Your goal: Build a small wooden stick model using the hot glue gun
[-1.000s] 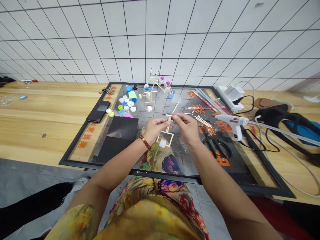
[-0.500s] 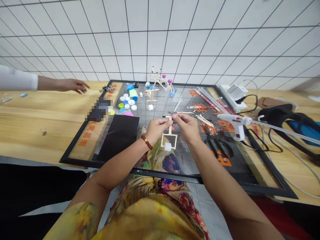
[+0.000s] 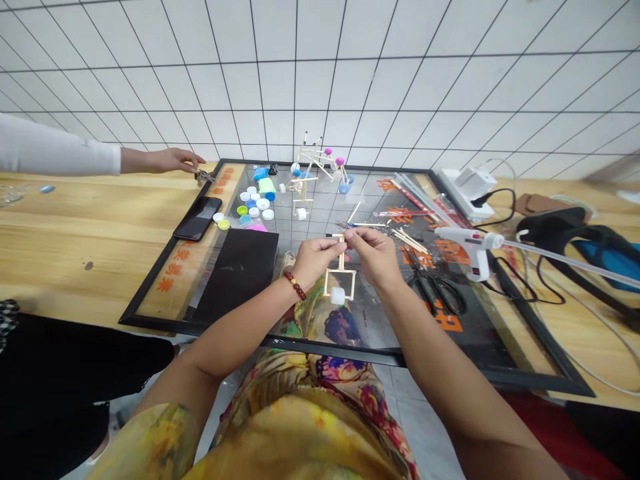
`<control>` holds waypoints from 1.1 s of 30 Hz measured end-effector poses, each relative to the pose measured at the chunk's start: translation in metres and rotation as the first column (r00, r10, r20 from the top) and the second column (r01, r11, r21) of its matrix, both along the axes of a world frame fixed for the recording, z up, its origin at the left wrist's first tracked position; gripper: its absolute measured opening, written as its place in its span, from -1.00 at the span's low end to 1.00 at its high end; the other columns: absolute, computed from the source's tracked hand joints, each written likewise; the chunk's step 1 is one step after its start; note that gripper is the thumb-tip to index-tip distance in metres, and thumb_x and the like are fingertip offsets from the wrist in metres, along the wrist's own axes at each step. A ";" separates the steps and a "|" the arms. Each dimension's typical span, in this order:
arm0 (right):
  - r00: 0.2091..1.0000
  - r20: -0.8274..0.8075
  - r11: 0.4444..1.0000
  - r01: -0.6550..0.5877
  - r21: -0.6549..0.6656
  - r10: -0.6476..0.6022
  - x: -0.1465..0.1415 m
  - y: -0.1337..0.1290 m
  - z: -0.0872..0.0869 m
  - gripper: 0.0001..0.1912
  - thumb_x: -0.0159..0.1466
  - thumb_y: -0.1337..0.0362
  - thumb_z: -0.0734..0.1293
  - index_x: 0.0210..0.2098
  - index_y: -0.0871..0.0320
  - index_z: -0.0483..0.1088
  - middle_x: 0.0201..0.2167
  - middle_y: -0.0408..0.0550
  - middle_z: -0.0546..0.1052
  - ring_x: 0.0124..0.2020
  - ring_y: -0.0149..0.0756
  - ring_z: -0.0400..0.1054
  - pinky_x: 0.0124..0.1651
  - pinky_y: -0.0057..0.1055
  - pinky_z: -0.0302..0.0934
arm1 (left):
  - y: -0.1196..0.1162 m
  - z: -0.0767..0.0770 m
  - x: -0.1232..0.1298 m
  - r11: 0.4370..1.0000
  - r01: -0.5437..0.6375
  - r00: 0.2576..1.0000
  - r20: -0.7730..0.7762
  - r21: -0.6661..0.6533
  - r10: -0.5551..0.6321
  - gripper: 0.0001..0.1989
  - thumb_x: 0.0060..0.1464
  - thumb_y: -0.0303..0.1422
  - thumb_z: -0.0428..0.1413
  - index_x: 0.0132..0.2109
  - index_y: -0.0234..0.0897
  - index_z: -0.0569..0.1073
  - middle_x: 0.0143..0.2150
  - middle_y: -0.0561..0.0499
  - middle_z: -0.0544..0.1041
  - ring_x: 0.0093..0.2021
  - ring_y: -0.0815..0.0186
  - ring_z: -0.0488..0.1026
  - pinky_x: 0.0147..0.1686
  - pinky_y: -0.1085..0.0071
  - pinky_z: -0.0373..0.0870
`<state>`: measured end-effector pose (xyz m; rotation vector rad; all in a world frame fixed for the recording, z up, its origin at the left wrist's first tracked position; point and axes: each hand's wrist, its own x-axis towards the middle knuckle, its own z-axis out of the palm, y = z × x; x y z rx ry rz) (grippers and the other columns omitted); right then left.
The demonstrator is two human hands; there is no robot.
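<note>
Over the glass sheet, my left hand (image 3: pixel 316 263) pinches a small wooden-stick frame (image 3: pixel 327 283) by its upright, thumb on top. The frame's lower part is a square, and a white cylinder (image 3: pixel 338 295) sits at its bottom bar. A short stick with a dark tip (image 3: pixel 332 235) lies across the top. Fingertips of my right hand (image 3: pixel 374 257) are closed on the top end of that frame; exactly what lies between them is hidden. Beyond my hands stands a similar stick figure (image 3: pixel 302 200) with a white piece at its base.
Bottle caps (image 3: pixel 255 213), a black sheet (image 3: pixel 237 277) and a phone (image 3: pixel 199 219) lie left. Loose sticks (image 3: pixel 411 240), scissors (image 3: pixel 440 293) and a white glue gun (image 3: pixel 467 247) with cords lie right. Another person's hand (image 3: pixel 173 160) touches a metallic bundle (image 3: pixel 204 177).
The other person's hand has reached farther right, onto the metallic bundle. My hands keep their hold, while the stick frame has shifted very slightly right.
</note>
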<state>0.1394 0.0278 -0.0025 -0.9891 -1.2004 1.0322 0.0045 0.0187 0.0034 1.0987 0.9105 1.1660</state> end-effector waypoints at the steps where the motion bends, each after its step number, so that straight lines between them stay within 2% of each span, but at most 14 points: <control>1: 1.000 0.003 1.000 -0.003 -0.001 0.003 0.000 -0.001 0.000 -0.75 0.06 0.05 0.49 -0.51 0.09 0.50 -0.56 -0.20 0.46 -0.52 -0.40 0.28 -0.37 -0.39 0.23 | 0.000 0.000 0.000 1.000 0.001 1.000 0.005 -0.005 -0.001 -0.70 -0.21 -0.11 0.35 -0.51 -0.29 0.61 -0.53 -0.06 0.58 -0.33 0.22 0.52 -0.10 0.26 0.40; 5: 1.000 -0.020 1.000 -0.024 -0.016 0.024 -0.002 -0.002 -0.001 -0.74 0.06 0.04 0.49 -0.46 0.08 0.49 -0.54 -0.20 0.45 -0.51 -0.40 0.27 -0.41 -0.40 0.22 | -0.001 0.001 0.001 1.000 0.012 1.000 0.010 0.004 -0.012 -0.72 -0.16 -0.15 0.33 -0.49 -0.31 0.61 -0.53 -0.06 0.58 -0.34 0.23 0.52 -0.11 0.26 0.40; 8: 0.995 -0.099 0.999 -0.037 -0.039 0.033 -0.003 -0.002 -0.002 -0.67 0.04 0.02 0.49 -0.29 0.06 0.51 -0.45 -0.18 0.48 -0.49 -0.41 0.28 -0.42 -0.42 0.22 | 0.000 0.002 0.000 0.999 0.025 1.000 0.012 0.030 -0.025 -0.74 -0.10 -0.16 0.30 -0.47 -0.31 0.61 -0.48 -0.07 0.59 -0.34 0.26 0.52 -0.12 0.28 0.40; 11: 0.967 -0.244 0.988 -0.101 -0.117 0.070 -0.005 -0.001 -0.005 -0.52 0.09 -0.16 0.39 -0.17 0.06 0.49 -0.40 -0.14 0.50 -0.51 -0.43 0.29 -0.42 -0.42 0.23 | 0.002 0.002 -0.001 0.999 0.003 1.000 0.028 0.047 -0.005 -0.75 -0.10 -0.18 0.30 -0.47 -0.31 0.61 -0.46 -0.06 0.60 -0.34 0.28 0.51 -0.11 0.30 0.39; 14: 0.934 -0.349 0.962 -0.162 -0.221 0.077 -0.008 0.002 -0.012 -0.41 0.08 -0.31 0.30 -0.27 0.08 0.49 -0.43 -0.11 0.51 -0.53 -0.40 0.32 -0.43 -0.40 0.24 | 0.004 0.001 -0.002 1.000 -0.018 0.999 0.041 0.018 0.017 -0.72 -0.16 -0.14 0.33 -0.47 -0.30 0.61 -0.50 -0.03 0.58 -0.40 0.32 0.49 -0.18 0.32 0.40; 17: 0.944 -0.325 0.947 -0.162 -0.277 0.066 -0.011 0.005 -0.020 -0.41 0.06 -0.31 0.32 -0.34 0.11 0.48 -0.51 -0.12 0.50 -0.54 -0.38 0.33 -0.45 -0.40 0.22 | 0.006 0.000 -0.003 0.999 -0.034 0.998 0.061 -0.019 0.035 -0.68 -0.20 -0.11 0.35 -0.47 -0.30 0.60 -0.53 -0.01 0.57 -0.46 0.35 0.46 -0.26 0.35 0.41; 23: 0.944 -0.313 0.945 -0.191 -0.266 0.103 -0.011 0.006 -0.024 -0.44 0.04 -0.28 0.36 -0.42 0.14 0.50 -0.56 -0.13 0.47 -0.58 -0.43 0.23 -0.50 -0.44 0.14 | 0.009 -0.001 -0.004 0.997 -0.042 0.984 0.172 -0.069 0.054 -0.60 -0.30 -0.07 0.39 -0.39 -0.31 0.62 -0.54 0.00 0.56 -0.49 0.34 0.49 -0.29 0.34 0.43; 29: 0.954 -0.286 0.949 -0.171 -0.265 0.092 -0.010 0.006 -0.021 -0.42 0.09 -0.30 0.31 -0.42 0.13 0.51 -0.54 -0.10 0.48 -0.58 -0.42 0.23 -0.49 -0.42 0.15 | 0.011 -0.003 -0.005 0.989 -0.037 0.979 0.195 -0.140 0.064 -0.58 -0.33 -0.08 0.40 -0.37 -0.33 0.61 -0.49 -0.04 0.59 -0.46 0.29 0.52 -0.32 0.32 0.43; 33: 0.946 -0.317 0.946 -0.161 -0.281 0.067 -0.009 0.006 -0.021 -0.53 0.02 -0.17 0.43 -0.39 0.13 0.53 -0.53 -0.12 0.51 -0.58 -0.45 0.23 -0.48 -0.44 0.15 | 0.014 -0.004 -0.007 0.985 -0.069 0.973 0.209 -0.156 0.101 -0.56 -0.39 -0.10 0.43 -0.38 -0.34 0.61 -0.51 -0.04 0.59 -0.42 0.28 0.55 -0.26 0.33 0.44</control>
